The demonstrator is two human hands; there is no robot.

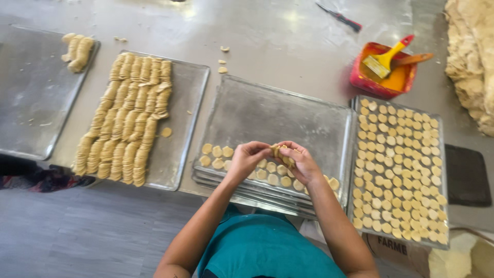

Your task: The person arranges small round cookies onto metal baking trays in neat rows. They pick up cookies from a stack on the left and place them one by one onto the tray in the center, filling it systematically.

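Head view looks straight down on a steel worktop (288, 46), and I take the middle baking tray (278, 110) as my landmark. Directly above its near edge my left hand (246, 158) and right hand (302, 163) meet, the fingers (260, 149) of both pinching a short stack of small round dough discs (280, 152) between them; neither hand is spread flat, both are curled in on the stack. On the landmark tray itself, only the near strip is filled, with two loose rows of laid discs (218, 157) running beneath my hands, and the far part is bare metal. Just to the right of it, touching its edge, sits a full tray (399, 170) covered in tight rows of the same rounds. To the left of the landmark is a tray of stacked discs (126, 121) lying in long overlapping rolls, and farther left another tray (31, 92) with only a small clump at its far corner. Beyond the landmark's far right corner stands a red tub (383, 72) with a yellow brush (386, 59) in orange liquid. I judge the step in hand to be dealing discs off the held stack onto the landmark tray. The next move calls for peeling one disc free without bending it and setting it flat beside the last one, close but not overlapping.
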